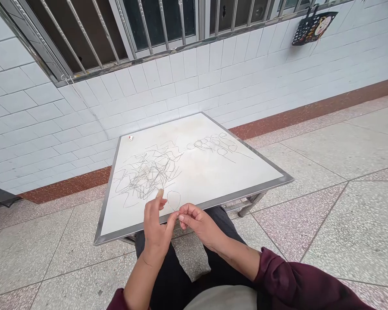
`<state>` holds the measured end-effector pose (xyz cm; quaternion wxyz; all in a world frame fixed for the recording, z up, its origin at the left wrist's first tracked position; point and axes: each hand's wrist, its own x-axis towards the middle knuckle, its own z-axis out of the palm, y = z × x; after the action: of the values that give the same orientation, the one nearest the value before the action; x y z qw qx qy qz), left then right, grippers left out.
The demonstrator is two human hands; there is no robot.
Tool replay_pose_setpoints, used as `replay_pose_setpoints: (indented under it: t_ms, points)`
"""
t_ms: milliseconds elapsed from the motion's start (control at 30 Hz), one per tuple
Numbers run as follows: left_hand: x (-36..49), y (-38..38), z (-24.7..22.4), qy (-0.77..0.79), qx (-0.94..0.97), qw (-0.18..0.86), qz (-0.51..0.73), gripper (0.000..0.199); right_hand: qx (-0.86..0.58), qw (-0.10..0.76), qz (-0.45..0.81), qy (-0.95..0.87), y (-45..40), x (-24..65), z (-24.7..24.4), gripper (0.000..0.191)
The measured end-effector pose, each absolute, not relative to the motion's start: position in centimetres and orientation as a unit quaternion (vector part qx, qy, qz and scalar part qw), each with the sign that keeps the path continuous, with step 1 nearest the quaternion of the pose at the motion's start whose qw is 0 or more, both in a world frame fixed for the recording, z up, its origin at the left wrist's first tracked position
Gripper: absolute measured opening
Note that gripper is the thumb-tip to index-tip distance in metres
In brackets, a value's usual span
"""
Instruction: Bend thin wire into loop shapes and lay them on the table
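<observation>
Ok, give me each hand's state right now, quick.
Left hand: fingertips pinched on the thin wire loop.
Right hand: pinched shut on the same loop.

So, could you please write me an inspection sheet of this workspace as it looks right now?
Surface: white tabletop with a metal rim, low, on a tiled floor.
Job's things: tangle of thin wire spread over the table; a loop near the front edge.
Clutter: small white object at the far left corner.
Fingers: left hand and right hand meet fingertip to fingertip, pinching something thin; too fine to identify.
Cables: nothing seen.
Surroundings: white tiled wall, barred window, black basket hanging on the wall.
</observation>
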<state>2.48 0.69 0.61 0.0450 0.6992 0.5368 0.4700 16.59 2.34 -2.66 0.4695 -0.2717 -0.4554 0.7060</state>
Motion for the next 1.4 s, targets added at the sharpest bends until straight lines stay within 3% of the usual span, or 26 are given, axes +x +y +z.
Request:
replay_pose_setpoints:
  t_ms: [167, 267, 400, 633, 900, 1133, 1400]
  points:
    - [3.8, -0.1, -0.3, 0.513, 0.492, 0.34, 0.616, 0.077, -0.275, 0.471, 0.69, -0.477, 2.2, 16.5, -2.6, 0.027]
    - [4.1, -0.6, 0.0, 0.487, 0.443, 0.427, 0.62, 0.072, -0.27, 0.464, 0.686, -0.491, 2.2, 16.5, -2.8, 0.028]
    - [4.4, -1.1, 0.4, 0.482, 0.407, 0.44, 0.639, 0.067, -0.266, 0.451, 0.683, -0.509, 2.1, 16.8, -2.9, 0.027]
    - [5.0, -2.1, 0.2, 0.497, 0.443, 0.449, 0.596, 0.065, -0.278, 0.511, 0.643, -0.499, 2.2, 17.4, -2.5, 0.027]
    - [5.1, -2.6, -0.4, 0.5, 0.448, 0.461, 0.58, 0.06, -0.287, 0.49, 0.64, -0.518, 2.6, 18.2, -1.9, 0.034]
    - [5.2, -3.1, -0.1, 0.496, 0.48, 0.464, 0.555, 0.064, -0.308, 0.5, 0.636, -0.501, 2.6, 18.5, -1.7, 0.03]
    - [4.5, -3.7, 0.8, 0.481, 0.502, 0.475, 0.539, 0.048, -0.341, 0.518, 0.584, -0.524, 2.3, 18.8, -1.4, 0.024]
